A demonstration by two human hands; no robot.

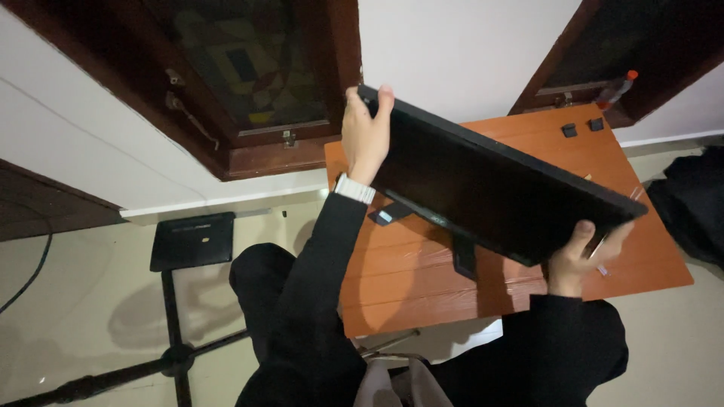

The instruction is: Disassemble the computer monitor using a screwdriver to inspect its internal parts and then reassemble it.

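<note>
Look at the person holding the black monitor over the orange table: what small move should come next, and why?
Probably lower the black monitor gently toward the orange table. The left hand and right hand grip opposite ends, it hangs tilted in the air, and its stand leg points down at bare tabletop.

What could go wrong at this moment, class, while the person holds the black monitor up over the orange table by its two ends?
1. The monitor is held tilted, only by its edges, with the left hand and right hand; it might slip onto the orange table.
2. Its protruding stand piece hangs close to the tabletop and could knock it.
3. Two small black items near the far edge could be hit by a swing.
</note>
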